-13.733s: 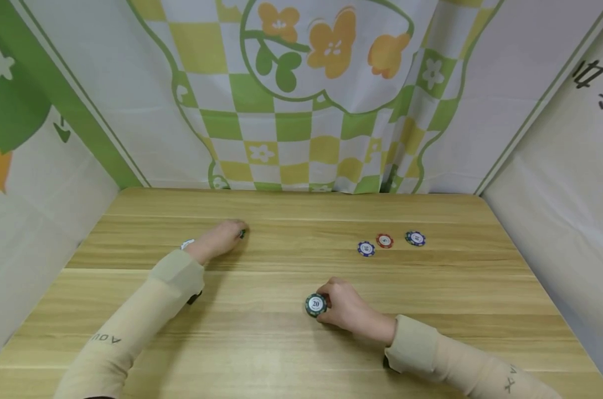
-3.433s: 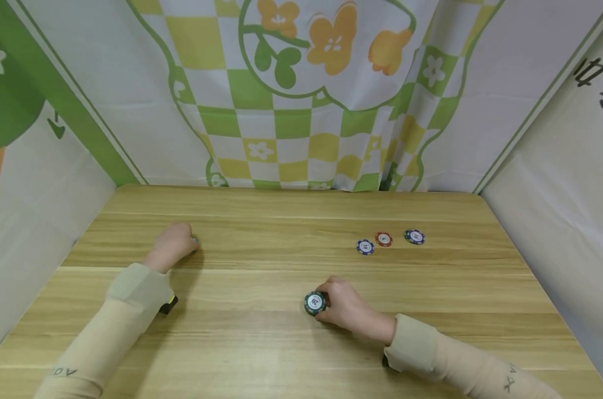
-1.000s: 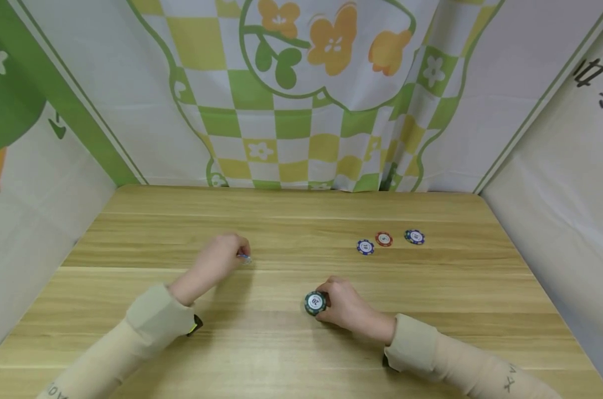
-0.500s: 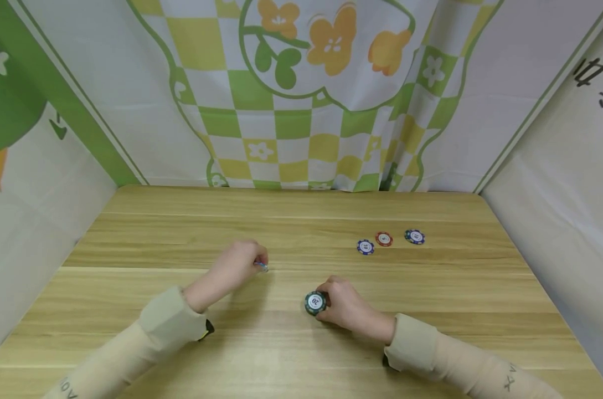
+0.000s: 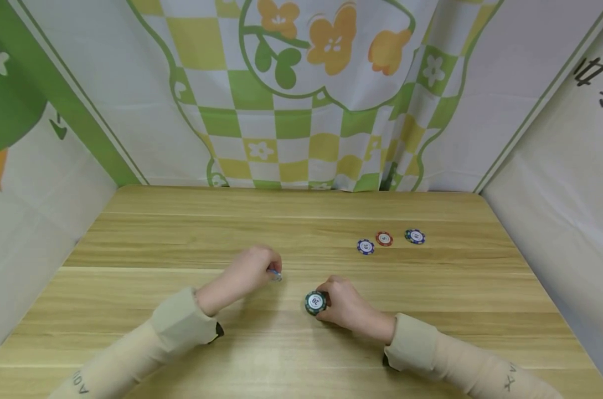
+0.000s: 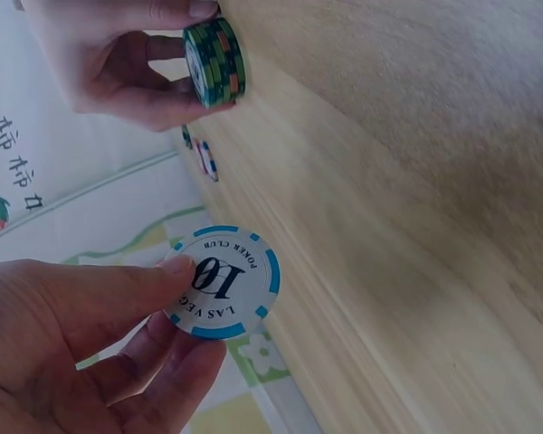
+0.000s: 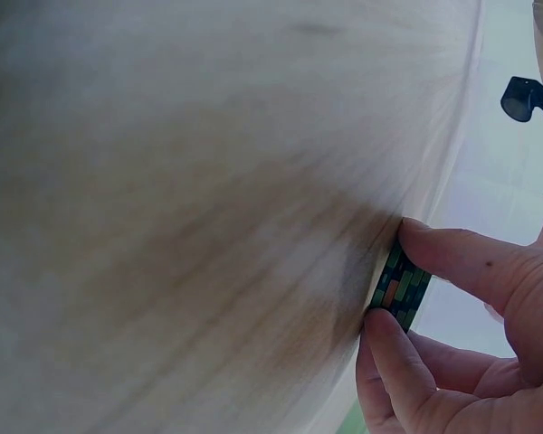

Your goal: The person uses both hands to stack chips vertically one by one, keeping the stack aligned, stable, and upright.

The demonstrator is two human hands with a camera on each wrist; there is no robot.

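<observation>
My left hand [image 5: 247, 271] pinches a single white poker chip with light-blue edge marks [image 6: 228, 287] between thumb and fingers. It is marked 10 and tilted, held above the table to the left of a chip stack. That short stack of green poker chips [image 5: 315, 303], with a 20 on its top face, stands on the wood. Thumb and fingers of my right hand [image 5: 350, 311] grip the stack's sides from the right. The left wrist view shows the stack's layered green edges [image 6: 217, 61], with a few orange marks.
Toward the back right of the wooden table [image 5: 191, 233] lie a blue chip [image 5: 365, 247], a red chip [image 5: 384, 239] and another blue chip [image 5: 415, 236] overlapping a green one. A patterned curtain [image 5: 301, 122] hangs behind the far edge.
Earlier, my left hand was at a green chip at the back; later it picked up the white-and-blue chip and carried it right and nearer, toward the stack. The right hand has stayed in place.
</observation>
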